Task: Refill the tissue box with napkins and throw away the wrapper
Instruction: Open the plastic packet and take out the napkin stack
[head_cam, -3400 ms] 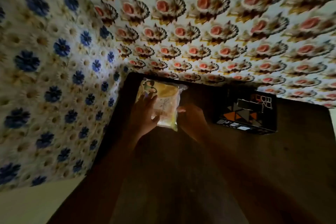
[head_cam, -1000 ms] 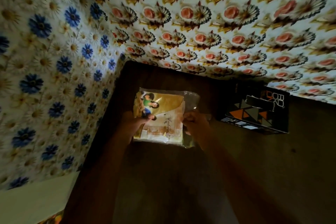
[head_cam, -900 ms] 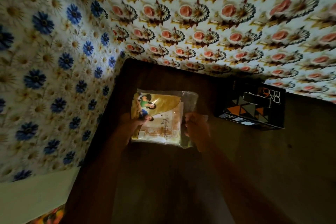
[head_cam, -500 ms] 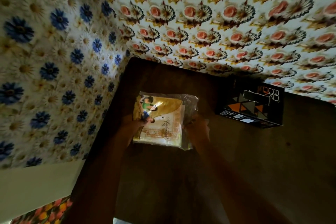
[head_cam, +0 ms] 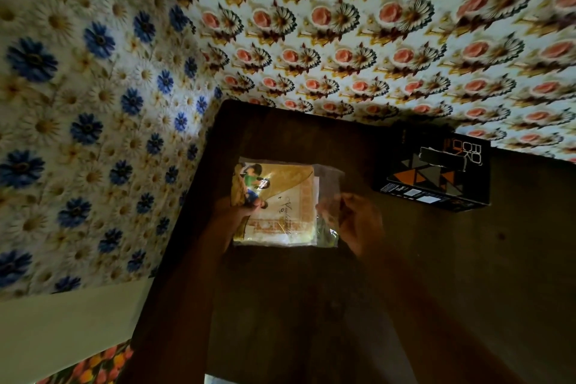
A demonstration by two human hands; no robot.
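Note:
A pack of napkins (head_cam: 280,206) in a clear plastic wrapper with a yellow printed label sits in front of me above the dark table. My left hand (head_cam: 233,212) grips its left edge, thumb on the label. My right hand (head_cam: 358,221) pinches the loose clear wrapper (head_cam: 328,184) at the pack's right end. The black tissue box (head_cam: 436,178), with orange and grey triangles and a slot on top, lies on the table to the right, apart from both hands.
The dark wooden table (head_cam: 467,274) stands in a corner between a wall with blue flowers (head_cam: 78,134) on the left and a wall with pink roses (head_cam: 374,25) behind. A strip of colourful flowered cloth (head_cam: 93,368) shows at the lower left.
The pack went from tilted and raised to flat in front of me. My right hand moved from the pack's side to pinching the loose wrapper end. The view shifted slightly.

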